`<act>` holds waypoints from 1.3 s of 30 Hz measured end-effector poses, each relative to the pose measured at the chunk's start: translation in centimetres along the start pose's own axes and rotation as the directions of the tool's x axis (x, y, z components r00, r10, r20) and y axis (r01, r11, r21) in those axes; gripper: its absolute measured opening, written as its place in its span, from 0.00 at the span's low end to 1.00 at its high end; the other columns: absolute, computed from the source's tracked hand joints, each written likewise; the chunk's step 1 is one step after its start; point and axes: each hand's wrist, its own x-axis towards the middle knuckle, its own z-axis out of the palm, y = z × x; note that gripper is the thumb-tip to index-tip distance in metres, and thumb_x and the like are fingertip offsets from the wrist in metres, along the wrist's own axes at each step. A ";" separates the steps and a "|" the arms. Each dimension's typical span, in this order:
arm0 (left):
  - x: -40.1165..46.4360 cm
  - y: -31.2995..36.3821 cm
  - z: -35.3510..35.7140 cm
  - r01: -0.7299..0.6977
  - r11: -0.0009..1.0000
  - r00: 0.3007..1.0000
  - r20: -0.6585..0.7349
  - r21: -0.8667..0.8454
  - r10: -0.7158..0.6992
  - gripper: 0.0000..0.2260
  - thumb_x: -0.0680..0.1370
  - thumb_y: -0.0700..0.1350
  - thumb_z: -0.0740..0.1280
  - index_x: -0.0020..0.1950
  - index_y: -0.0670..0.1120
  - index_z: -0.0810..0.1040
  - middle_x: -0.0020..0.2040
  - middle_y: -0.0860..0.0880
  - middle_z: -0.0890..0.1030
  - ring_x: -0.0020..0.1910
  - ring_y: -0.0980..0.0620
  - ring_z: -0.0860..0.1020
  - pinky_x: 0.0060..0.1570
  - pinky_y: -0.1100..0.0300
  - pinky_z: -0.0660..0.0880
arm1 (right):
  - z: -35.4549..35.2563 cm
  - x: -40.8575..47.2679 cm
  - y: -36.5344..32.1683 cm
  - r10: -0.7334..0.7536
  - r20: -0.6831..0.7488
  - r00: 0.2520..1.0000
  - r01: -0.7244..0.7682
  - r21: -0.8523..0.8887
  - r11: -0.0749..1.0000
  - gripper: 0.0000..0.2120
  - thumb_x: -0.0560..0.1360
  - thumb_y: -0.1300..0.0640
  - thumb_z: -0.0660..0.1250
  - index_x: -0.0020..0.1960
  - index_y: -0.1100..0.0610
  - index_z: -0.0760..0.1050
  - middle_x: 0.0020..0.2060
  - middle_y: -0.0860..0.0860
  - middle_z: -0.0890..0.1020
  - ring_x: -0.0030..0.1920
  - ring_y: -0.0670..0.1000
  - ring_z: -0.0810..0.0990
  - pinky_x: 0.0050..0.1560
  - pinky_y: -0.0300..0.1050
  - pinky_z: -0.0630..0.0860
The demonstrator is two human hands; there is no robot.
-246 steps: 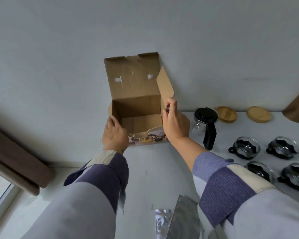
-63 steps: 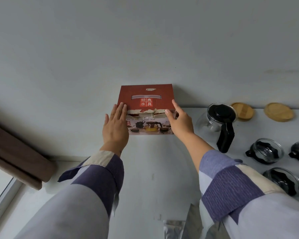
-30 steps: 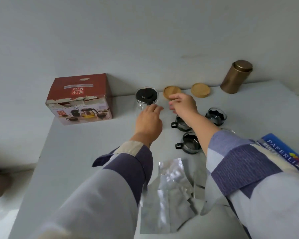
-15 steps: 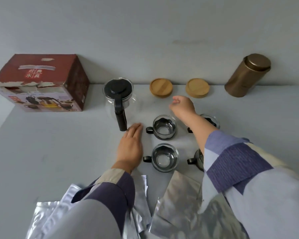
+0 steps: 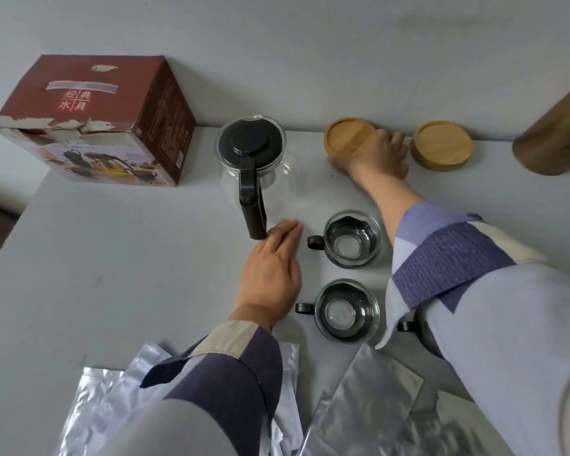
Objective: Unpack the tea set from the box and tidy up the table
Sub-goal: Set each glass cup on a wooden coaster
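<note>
1. Right now your right hand (image 5: 374, 154) is reaching to the back of the table (image 5: 119, 258), fingers curled onto the near edge of the left wooden coaster (image 5: 349, 134); it's touching it, but whether that's a real grip I can't tell.
2. Your left hand (image 5: 270, 274) lies flat and loose, palm down on the table, holding nothing, fingertips just beside the bottom end of the black handle on the glass teapot (image 5: 252, 159).
3. Teapot stands upright near the back wall, black lid on, handle pointing toward you.
4. The box (image 5: 99, 116) is closed, red top with a torn edge, sitting at the back left corner, just left of the teapot and apart from it.
5. Second wooden coaster (image 5: 441, 144) sits just right of your right hand, against the wall.
6. Brown cylinder tin (image 5: 556, 133) at the far right, partly cut off by the frame.
7. Two glass cups in view: far cup (image 5: 351, 238) and near cup (image 5: 344, 311), one in front of the other, both upright, black handles pointing left, between your arms.
8. A dark handle (image 5: 405, 325) of another cup peeks out under your right sleeve; the rest is hidden.
9. Silver foil bags (image 5: 369, 399) lie crumpled along the near edge, partly under both sleeves.
</note>
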 end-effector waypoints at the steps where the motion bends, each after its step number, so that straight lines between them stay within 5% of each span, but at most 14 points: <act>1: 0.0 -0.1 -0.1 0.000 1.000 1.000 -0.004 -0.002 0.000 0.23 0.74 0.40 0.57 0.69 0.43 0.71 0.68 0.48 0.71 0.68 0.53 0.68 0.69 0.64 0.60 | 0.0 0.0 -0.2 0.001 0.003 1.000 -0.001 0.006 1.000 0.49 0.54 0.32 0.73 0.68 0.55 0.65 0.65 0.52 0.66 0.67 0.56 0.65 0.61 0.54 0.67; 5: 0.0 0.0 0.0 -0.001 1.000 1.000 -0.006 -0.009 0.001 0.23 0.74 0.39 0.58 0.69 0.43 0.71 0.68 0.48 0.72 0.69 0.52 0.68 0.69 0.62 0.62 | -1.7 0.0 0.2 -0.052 0.022 0.998 0.051 0.021 0.998 0.48 0.55 0.35 0.75 0.69 0.54 0.64 0.67 0.53 0.64 0.69 0.57 0.62 0.65 0.55 0.65; 13: -0.1 0.3 0.7 0.005 1.000 1.000 -0.024 -0.012 -0.005 0.22 0.73 0.36 0.61 0.68 0.43 0.73 0.67 0.48 0.73 0.66 0.49 0.72 0.67 0.58 0.67 | -5.0 -1.7 5.2 -0.324 0.259 0.910 0.383 -0.226 0.896 0.51 0.57 0.38 0.78 0.73 0.49 0.58 0.68 0.50 0.61 0.70 0.57 0.60 0.66 0.55 0.61; 21: -0.2 0.1 0.8 0.006 1.000 1.000 -0.028 -0.004 -0.006 0.23 0.73 0.36 0.61 0.68 0.43 0.73 0.67 0.49 0.72 0.66 0.50 0.71 0.67 0.62 0.63 | -4.7 -2.4 6.0 -0.315 0.449 0.836 0.474 -0.302 0.827 0.45 0.63 0.39 0.74 0.74 0.44 0.57 0.67 0.52 0.63 0.67 0.57 0.62 0.61 0.51 0.61; 28: -0.2 -0.1 0.9 -0.002 1.000 0.999 -0.033 -0.023 0.001 0.23 0.73 0.36 0.61 0.68 0.44 0.73 0.67 0.49 0.72 0.63 0.49 0.73 0.65 0.62 0.65 | -5.1 -2.5 5.6 -0.264 0.510 0.819 0.459 -0.306 0.834 0.51 0.66 0.42 0.75 0.78 0.51 0.48 0.72 0.55 0.59 0.72 0.60 0.57 0.69 0.60 0.59; 34: -0.2 0.0 0.8 0.000 1.000 1.000 -0.029 -0.025 -0.001 0.22 0.74 0.38 0.60 0.69 0.44 0.72 0.67 0.50 0.72 0.62 0.49 0.73 0.65 0.59 0.68 | -8.3 -4.5 4.5 -0.301 0.440 0.846 0.327 0.019 0.945 0.40 0.73 0.52 0.71 0.77 0.53 0.52 0.73 0.52 0.64 0.71 0.55 0.65 0.69 0.49 0.63; 39: -0.2 0.1 0.9 0.010 0.999 0.999 -0.035 -0.031 -0.011 0.21 0.74 0.38 0.59 0.68 0.44 0.73 0.67 0.50 0.72 0.61 0.47 0.74 0.64 0.56 0.70 | -8.5 -13.1 5.4 -0.359 0.303 0.883 0.243 0.359 0.901 0.31 0.75 0.52 0.68 0.74 0.54 0.61 0.66 0.51 0.72 0.65 0.50 0.72 0.66 0.46 0.69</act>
